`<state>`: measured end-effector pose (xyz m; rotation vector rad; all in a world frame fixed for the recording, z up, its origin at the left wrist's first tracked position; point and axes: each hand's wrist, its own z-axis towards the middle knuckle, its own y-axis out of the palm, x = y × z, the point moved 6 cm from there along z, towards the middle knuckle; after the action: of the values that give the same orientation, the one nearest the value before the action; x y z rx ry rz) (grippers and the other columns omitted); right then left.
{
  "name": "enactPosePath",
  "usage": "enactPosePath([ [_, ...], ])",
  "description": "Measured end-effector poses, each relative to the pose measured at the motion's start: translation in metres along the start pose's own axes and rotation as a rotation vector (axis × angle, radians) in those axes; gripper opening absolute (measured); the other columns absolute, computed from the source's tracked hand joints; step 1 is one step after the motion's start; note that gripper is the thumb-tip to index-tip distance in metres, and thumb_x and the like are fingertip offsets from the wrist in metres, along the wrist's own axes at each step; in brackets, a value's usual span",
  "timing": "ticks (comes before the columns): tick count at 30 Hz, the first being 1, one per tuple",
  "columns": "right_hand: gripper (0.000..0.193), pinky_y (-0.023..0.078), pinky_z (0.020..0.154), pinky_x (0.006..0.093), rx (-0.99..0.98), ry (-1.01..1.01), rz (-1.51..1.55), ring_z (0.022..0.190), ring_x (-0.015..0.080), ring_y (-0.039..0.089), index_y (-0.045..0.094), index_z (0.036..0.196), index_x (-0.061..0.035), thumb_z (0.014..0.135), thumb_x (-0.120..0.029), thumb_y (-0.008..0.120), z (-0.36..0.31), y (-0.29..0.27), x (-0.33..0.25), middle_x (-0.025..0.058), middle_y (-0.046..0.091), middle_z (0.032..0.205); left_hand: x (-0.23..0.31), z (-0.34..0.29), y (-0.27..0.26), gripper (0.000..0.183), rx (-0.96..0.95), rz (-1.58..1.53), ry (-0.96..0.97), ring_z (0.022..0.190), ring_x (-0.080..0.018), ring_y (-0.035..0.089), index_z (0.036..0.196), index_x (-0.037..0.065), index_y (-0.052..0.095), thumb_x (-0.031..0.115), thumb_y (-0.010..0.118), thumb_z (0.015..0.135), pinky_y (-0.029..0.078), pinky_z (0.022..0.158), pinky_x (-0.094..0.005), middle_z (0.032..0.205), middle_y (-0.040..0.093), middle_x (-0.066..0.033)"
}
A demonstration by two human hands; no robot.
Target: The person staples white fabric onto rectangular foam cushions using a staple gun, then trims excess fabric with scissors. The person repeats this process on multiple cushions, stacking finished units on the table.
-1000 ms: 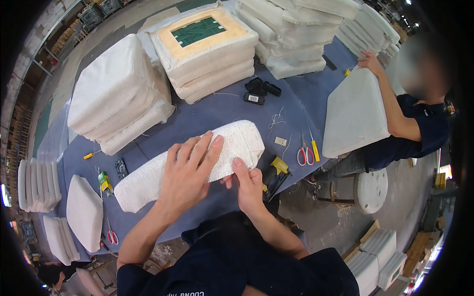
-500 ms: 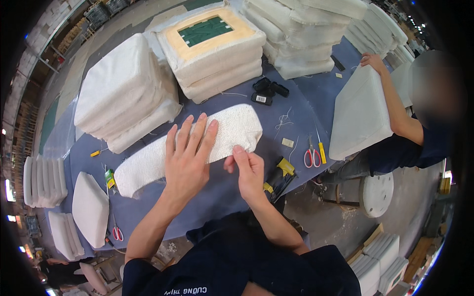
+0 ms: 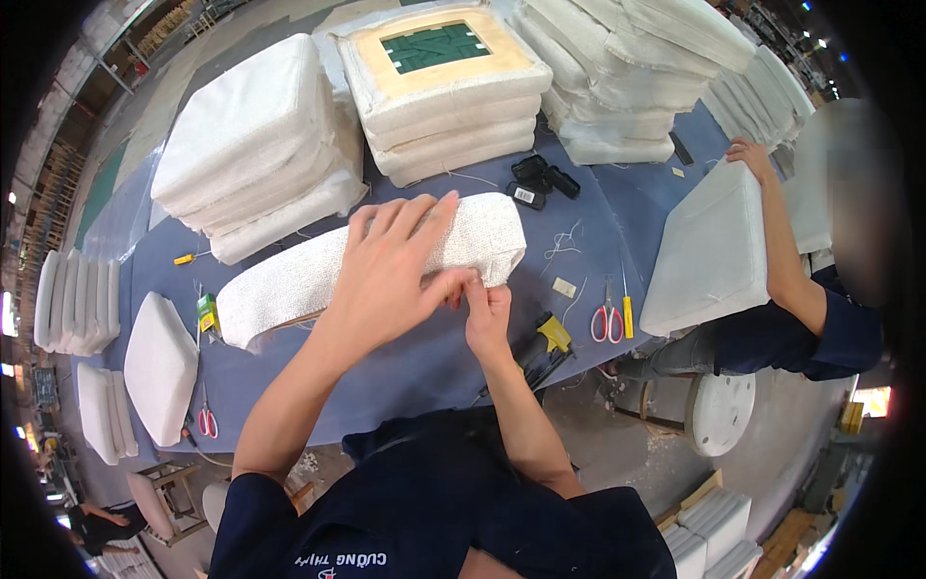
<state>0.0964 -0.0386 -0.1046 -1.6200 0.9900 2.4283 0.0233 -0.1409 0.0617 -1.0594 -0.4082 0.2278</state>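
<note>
Head view: curved white woven-fabric pad (image 3: 280,285) sits over the middle of the blue-covered table (image 3: 386,391), nearer its near edge, slanted with the right end toward the far edge. Can't tell if it's resting on the top or held off it. Brown strip shows under its near side.

Left hand (image 3: 395,256): spread over pad's upper face, fingers apart, thumb reaching to the right hand's fingertips. Right hand (image 3: 489,314): thumb and finger together, clamped on pad's near right corner; remaining fingers curled, partly hidden.

Staple gun (image 3: 554,333), yellow and black, by the near edge, just right of the right hand. Scissors with red handles (image 3: 607,309) and yellow-handled screwdriver (image 3: 628,317) side by side, near the right end of that edge. Loose thread (image 3: 561,243) lies farther in.

Far edge: left cushion stack (image 3: 241,125), middle cushion stack (image 3: 458,121) with wood panel and green webbing on top, right cushion stack (image 3: 617,82). Black cases (image 3: 545,183) in front, between the last two.

Left edge: row of thin pads (image 3: 82,304), single white cushion (image 3: 162,372), green-and-yellow box (image 3: 206,311).

Right edge: co-worker's hand (image 3: 752,159) on top of a tilted cushion (image 3: 709,246).
</note>
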Motion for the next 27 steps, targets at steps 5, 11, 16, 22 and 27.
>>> enactPosePath([
  [5, 0.034, 0.057, 0.083, 0.0331, -0.420, 0.367, -0.590, 0.093, 0.0154, 0.076, 0.077, 0.118, 0.0030, 0.112, -0.025, 0.058, 0.004, -0.043, -0.013, 0.0104, 0.080, 0.095, 0.001, -0.008, 0.017, 0.088, 0.036, 0.116, -0.116, 0.128, -0.0331, 0.060, 0.160, 0.002, 0.052, 0.041, 0.083, 0.088, 0.041, 0.113, -0.0506, 0.141, 0.065, -0.0154],
  [11, 0.055, 0.057, 0.100, 0.0505, -0.055, 0.274, -1.822, 0.120, 0.0433, 0.069, 0.058, 0.150, -0.0080, 0.100, -0.027, 0.071, 0.002, -0.337, 0.092, 0.0195, 0.073, 0.131, 0.026, -0.010, 0.024, 0.093, 0.092, 0.121, -0.119, 0.126, -0.0314, 0.060, 0.157, -0.004, 0.051, 0.042, 0.086, 0.083, 0.041, 0.112, -0.0507, 0.138, 0.065, -0.0144],
  [16, 0.056, 0.060, 0.092, 0.0492, -0.073, 0.217, -2.083, 0.111, 0.0399, 0.072, 0.064, 0.143, -0.0093, 0.093, -0.031, 0.079, 0.000, -0.354, 0.099, 0.0186, 0.075, 0.120, 0.030, -0.022, 0.021, 0.094, 0.137, 0.135, -0.151, 0.126, -0.0315, 0.059, 0.156, -0.004, 0.052, 0.040, 0.087, 0.081, 0.041, 0.112, -0.0506, 0.138, 0.064, -0.0146],
  [22, 0.026, 0.052, 0.066, 0.0397, 0.175, 0.187, -1.510, 0.069, 0.0250, 0.071, 0.081, 0.094, -0.0027, 0.096, -0.028, 0.082, 0.051, -0.277, 0.024, 0.0058, 0.076, 0.080, 0.029, -0.024, 0.026, 0.092, 0.145, 0.118, -0.156, 0.127, -0.0324, 0.059, 0.156, -0.002, 0.053, 0.039, 0.088, 0.081, 0.041, 0.113, -0.0502, 0.138, 0.066, -0.0146],
  [27, 0.031, 0.036, 0.060, 0.0282, 0.154, -0.121, -0.627, 0.067, 0.0055, 0.046, 0.072, 0.086, 0.0009, 0.107, -0.021, 0.073, 0.051, -0.093, -0.123, -0.0052, 0.059, 0.071, 0.031, -0.030, 0.022, 0.092, 0.161, 0.105, -0.152, 0.127, -0.0321, 0.060, 0.156, -0.001, 0.054, 0.038, 0.088, 0.080, 0.041, 0.112, -0.0496, 0.137, 0.066, -0.0143],
])
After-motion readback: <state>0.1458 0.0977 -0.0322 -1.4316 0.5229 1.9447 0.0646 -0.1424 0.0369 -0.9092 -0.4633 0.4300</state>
